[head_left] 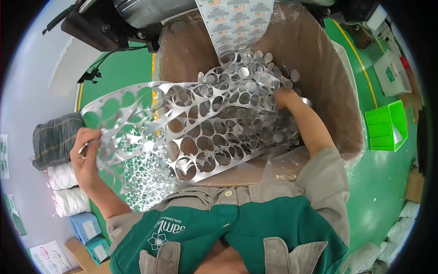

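A long silvery strip of punched foil (pixel 200 93), full of round holes, stretches from the left side into a large plastic-lined cardboard box (pixel 328 96). My left hand (pixel 86 153) is closed on the strip's left end, outside the box. Inside the box, my right hand (pixel 286 98) is closed at the crumpled foil; its fingertips are partly hidden. Loose round foil discs (pixel 244 71) lie among the tangled scrap around it. Another section of punched foil hangs over the box's near left edge.
A printed foil web (pixel 237 23) comes down into the box from the machine (pixel 98 25) above. More punched foil (pixel 148 180) is heaped at lower left. A green crate (pixel 387 125) stands on the right. Bundles (pixel 57 141) and blue packs (pixel 85 227) line the left.
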Available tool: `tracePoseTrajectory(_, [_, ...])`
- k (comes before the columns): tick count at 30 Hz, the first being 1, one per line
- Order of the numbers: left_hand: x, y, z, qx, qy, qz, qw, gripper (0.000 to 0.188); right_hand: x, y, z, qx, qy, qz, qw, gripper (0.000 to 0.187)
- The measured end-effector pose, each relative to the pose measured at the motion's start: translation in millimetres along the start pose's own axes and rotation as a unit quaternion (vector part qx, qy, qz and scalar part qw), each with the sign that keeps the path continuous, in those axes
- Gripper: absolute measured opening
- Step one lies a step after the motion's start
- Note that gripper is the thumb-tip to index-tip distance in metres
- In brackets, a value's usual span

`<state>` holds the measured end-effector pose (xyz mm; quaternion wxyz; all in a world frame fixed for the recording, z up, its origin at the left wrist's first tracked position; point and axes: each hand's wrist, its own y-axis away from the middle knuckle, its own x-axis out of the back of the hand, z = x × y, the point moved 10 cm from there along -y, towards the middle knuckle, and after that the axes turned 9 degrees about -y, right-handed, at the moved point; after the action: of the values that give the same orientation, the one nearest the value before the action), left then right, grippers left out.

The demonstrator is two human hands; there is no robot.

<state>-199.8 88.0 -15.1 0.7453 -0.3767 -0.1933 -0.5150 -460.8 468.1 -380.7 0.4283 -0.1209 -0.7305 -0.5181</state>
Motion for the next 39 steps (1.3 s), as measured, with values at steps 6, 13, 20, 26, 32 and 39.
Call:
tracePoseTrajectory(6, [-48.6,-2.8,28.7,-0.076,0.117,-0.098,0.985,0.023,175.6,115.7,-95.5,0.340,-0.501,0.045,0.795,0.039])
tracePoseTrajectory(13, [-38.1,27.7,92.1,-0.205,0.473,-0.169,0.840,0.024,148.9,67.7,-127.6,0.377,-0.806,-0.037,0.455,0.039])
tracePoseTrajectory(20, [126.6,82.7,-100.4,0.074,0.194,0.256,0.944,0.032,25.4,-37.8,-9.8,0.073,-0.235,0.178,0.953,0.067])
tracePoseTrajectory(26, [82.5,40.6,-135.1,0.105,-0.429,0.017,0.897,0.037,79.9,1.0,-66.3,0.175,-0.176,0.194,0.949,0.052])
tracePoseTrajectory(32, [-153.5,-11.2,56.6,-0.209,-0.275,-0.212,0.914,0.059,194.7,120.0,-119.2,0.298,-0.296,0.229,0.878,0.045])
tracePoseTrajectory(39, [-235.0,24.3,24.9,-0.256,-0.349,-0.337,0.836,0.088,154.0,44.4,-2.3,0.401,-0.881,0.089,0.234,0.039])
